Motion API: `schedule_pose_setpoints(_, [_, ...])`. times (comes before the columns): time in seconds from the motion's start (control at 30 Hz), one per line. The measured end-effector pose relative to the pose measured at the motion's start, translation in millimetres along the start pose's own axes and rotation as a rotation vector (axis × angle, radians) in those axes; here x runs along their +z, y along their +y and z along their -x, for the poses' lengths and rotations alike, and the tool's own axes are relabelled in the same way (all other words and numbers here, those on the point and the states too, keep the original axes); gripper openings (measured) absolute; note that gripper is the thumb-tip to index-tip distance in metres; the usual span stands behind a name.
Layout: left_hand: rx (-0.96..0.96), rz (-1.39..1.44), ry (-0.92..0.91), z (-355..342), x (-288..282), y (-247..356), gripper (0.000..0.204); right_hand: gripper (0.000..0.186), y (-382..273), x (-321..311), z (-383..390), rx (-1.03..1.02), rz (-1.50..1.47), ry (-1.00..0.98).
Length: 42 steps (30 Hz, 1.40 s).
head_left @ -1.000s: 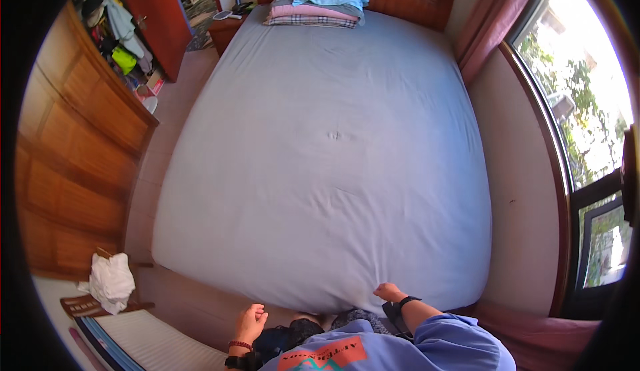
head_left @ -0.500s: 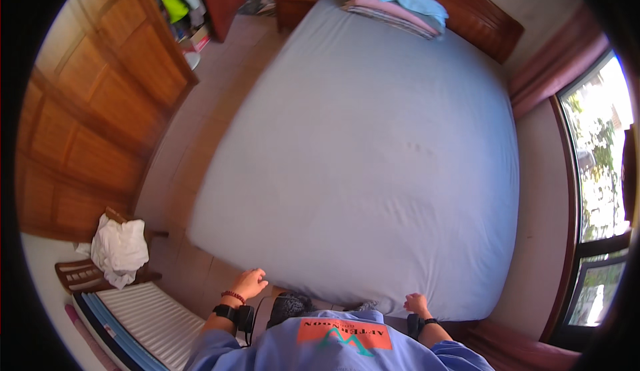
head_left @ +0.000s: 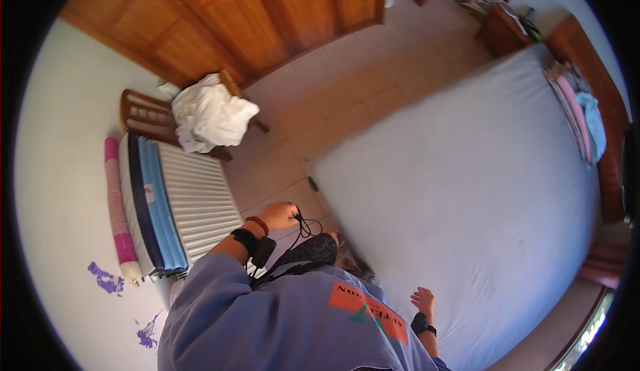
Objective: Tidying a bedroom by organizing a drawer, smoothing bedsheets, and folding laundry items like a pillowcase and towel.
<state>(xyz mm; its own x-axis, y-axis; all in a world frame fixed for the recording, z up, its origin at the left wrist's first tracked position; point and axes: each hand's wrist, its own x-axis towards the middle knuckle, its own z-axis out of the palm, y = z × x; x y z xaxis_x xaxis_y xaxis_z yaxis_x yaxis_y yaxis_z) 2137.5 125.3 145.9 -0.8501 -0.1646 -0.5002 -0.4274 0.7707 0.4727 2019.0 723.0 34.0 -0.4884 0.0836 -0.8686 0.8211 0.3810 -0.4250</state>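
Head view: at seven o'clock my left hand (head_left: 279, 216) curls at a black cord (head_left: 301, 220), whether gripping it I cannot tell; at five, my right hand (head_left: 423, 299), fingers loosely spread, lies nearest the grey-blue sheet (head_left: 467, 171). Filling three o'clock, this sheet should handle soft and light, best pinched at a corner. At eleven, the wooden wardrobe's (head_left: 267, 11) visible panels look closed, contents hidden.
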Motion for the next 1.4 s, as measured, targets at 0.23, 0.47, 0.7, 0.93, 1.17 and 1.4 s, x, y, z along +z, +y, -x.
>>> schedule_pose_setpoints(0.23, [-0.084, -0.135, -0.193, 22.2, -38.7, -75.1, 0.032, 0.031, -4.9, 77.5, -18.0, 0.145, 0.141, -0.110])
schedule_pose_setpoints(0.47, [-0.153, -0.015, -0.101, -32.5, -109.9, -235.1, 0.032, 0.035, -65.6, 205.8, -22.6, -0.234, 0.615, -0.267])
schedule_pose_setpoints(0.7, [-0.390, 0.126, -0.065, -19.0, -210.2, -355.1, 0.034, 0.034, -251.1, 430.8, 43.6, -0.196, 0.519, -0.461])
schedule_pose_setpoints(0.93, [-0.424, 0.049, -0.017, -67.8, -257.0, -402.6, 0.034, 0.031, -345.2, 494.1, 19.9, -0.092, 0.444, -0.379])
schedule_pose_setpoints(1.17, [-0.146, -0.087, -0.171, -191.1, -321.7, -353.7, 0.033, 0.029, -384.8, 468.2, -30.2, -0.021, 0.393, -0.229])
schedule_pose_setpoints(1.4, [-0.012, -0.281, -0.243, -376.7, -386.9, -280.9, 0.032, 0.029, -459.1, 399.9, -131.6, -0.077, 0.316, -0.301])
